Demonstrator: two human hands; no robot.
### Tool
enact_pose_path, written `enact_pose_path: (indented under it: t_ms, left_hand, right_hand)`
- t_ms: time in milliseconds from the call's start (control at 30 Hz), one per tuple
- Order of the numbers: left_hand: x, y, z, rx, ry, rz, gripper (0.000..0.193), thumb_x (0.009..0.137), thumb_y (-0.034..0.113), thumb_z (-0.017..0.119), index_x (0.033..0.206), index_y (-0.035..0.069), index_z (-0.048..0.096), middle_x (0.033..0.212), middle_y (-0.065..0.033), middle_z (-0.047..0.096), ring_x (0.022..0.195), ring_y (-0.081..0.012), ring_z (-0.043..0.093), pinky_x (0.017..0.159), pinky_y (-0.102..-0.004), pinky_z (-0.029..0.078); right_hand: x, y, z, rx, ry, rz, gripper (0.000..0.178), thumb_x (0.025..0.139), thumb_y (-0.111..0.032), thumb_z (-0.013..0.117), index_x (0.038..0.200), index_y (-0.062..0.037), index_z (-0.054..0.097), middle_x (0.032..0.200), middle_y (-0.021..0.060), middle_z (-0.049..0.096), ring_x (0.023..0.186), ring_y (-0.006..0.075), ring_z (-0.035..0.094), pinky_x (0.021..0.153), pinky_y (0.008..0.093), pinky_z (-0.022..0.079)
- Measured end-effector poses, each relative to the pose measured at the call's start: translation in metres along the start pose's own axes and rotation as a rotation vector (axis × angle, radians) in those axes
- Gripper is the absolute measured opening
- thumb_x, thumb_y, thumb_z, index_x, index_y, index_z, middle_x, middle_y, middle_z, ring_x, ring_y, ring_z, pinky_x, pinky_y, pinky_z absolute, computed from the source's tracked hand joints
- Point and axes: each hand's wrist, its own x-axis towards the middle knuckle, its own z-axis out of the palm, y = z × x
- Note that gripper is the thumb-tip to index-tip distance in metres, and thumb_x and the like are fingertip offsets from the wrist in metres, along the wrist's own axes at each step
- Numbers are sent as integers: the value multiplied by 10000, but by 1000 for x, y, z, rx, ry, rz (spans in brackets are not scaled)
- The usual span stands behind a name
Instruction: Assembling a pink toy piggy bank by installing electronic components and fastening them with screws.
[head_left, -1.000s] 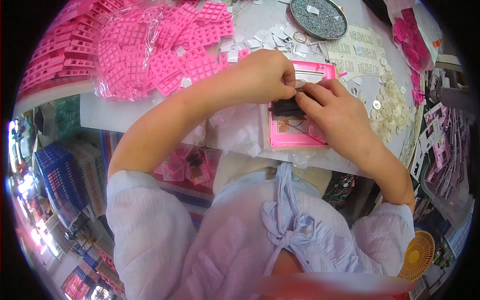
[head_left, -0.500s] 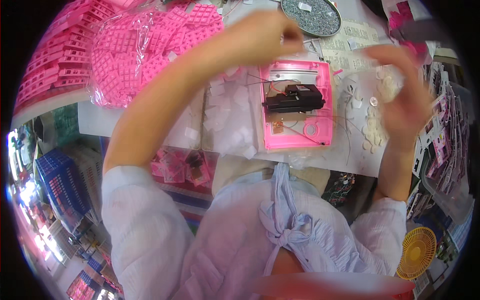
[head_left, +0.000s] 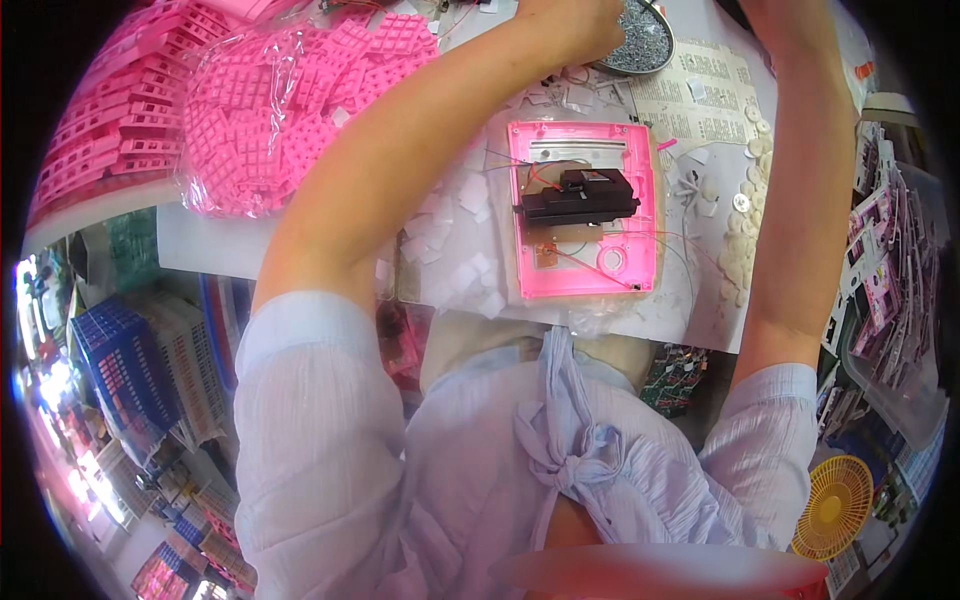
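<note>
My left hand (head_left: 585, 28) reaches to the left rim of a round dish of small grey metal screws (head_left: 645, 40). Its fingers are curled closed, and anything in them is hidden. At the upper right edge of the picture is my right hand (head_left: 790, 22), its fingers cut off or too dark to read, close to a dark thing. Between my forearms lies a pink plastic casing (head_left: 522, 270), open side up. A black mechanism (head_left: 585, 203) with thin wires sits across its middle, over a brown piece.
A clear bag of pink keypad parts (head_left: 250, 125) lies at the left, beside stacked pink frames (head_left: 120, 110). Small white pieces (head_left: 450, 220) are scattered left of the casing. Cream discs (head_left: 738, 245) and a printed sheet (head_left: 690, 90) lie to the right.
Both hands have moved up and away from me. The left now meets the screw dish; the right has left the cream discs for the top edge. The casing sits slightly further left in the picture.
</note>
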Motion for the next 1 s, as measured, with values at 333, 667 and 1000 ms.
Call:
enact_pose_path:
  t_ms: [333, 667, 1000]
  left_hand:
    - [-164, 39, -62, -386, 168, 297, 71, 852, 139, 735, 919, 152, 716, 842, -2, 673, 808, -187, 608, 846, -395, 319]
    - [-188, 44, -46, -538, 233, 210, 120, 794, 174, 776, 877, 141, 696, 792, 34, 679, 763, -191, 612, 893, -428, 338]
    - [-210, 49, -48, -222, 300, 41, 418, 718, 298, 847, 1076, 172, 673, 976, 49, 665, 940, -170, 582, 909, -429, 276]
  right_hand:
    - [-122, -19, 60, 382, -46, -97, 369, 965, -258, 522, 1305, -115, 527, 694, -65, 478, 619, 105, 417, 675, 325, 383]
    - [-129, -22, 91, 209, -184, -157, 356, 993, -286, 541, 1300, -120, 467, 653, -51, 490, 559, 108, 457, 596, 320, 402]
    - [-136, 1, 100, 91, -29, -113, 312, 989, -256, 572, 1227, -80, 474, 647, -11, 474, 580, 137, 455, 604, 343, 419]
